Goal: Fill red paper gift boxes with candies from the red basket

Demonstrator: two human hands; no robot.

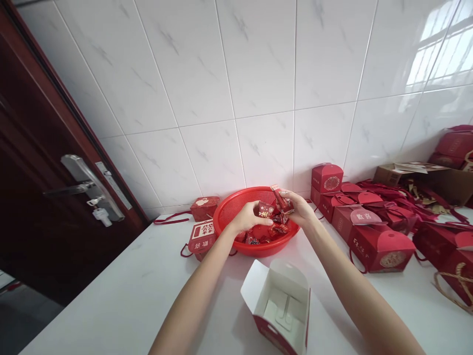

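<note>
Both hands are over a red plastic basket (pixel 229 217) that holds several wrapped candies (pixel 253 240). Between the thumb and fingers of my left hand (pixel 247 218) is a dark red packet (pixel 265 210) with gold print. My right hand (pixel 298 207) is closed on red wrapped candies (pixel 283 201); their exact number is hard to make out. In front of the basket, between my forearms, stands an open gift box (pixel 284 305) with a white inside, red outside and its flaps up. Nothing lies inside it.
Two red boxes, one a patterned box (pixel 202 240), sit left of the basket. Several red gift boxes (pixel 382 246) line the right side, with a cardboard carton (pixel 443 180) behind. A tiled wall (pixel 207 158) bounds the back; a door (pixel 48 148) with keys stands left.
</note>
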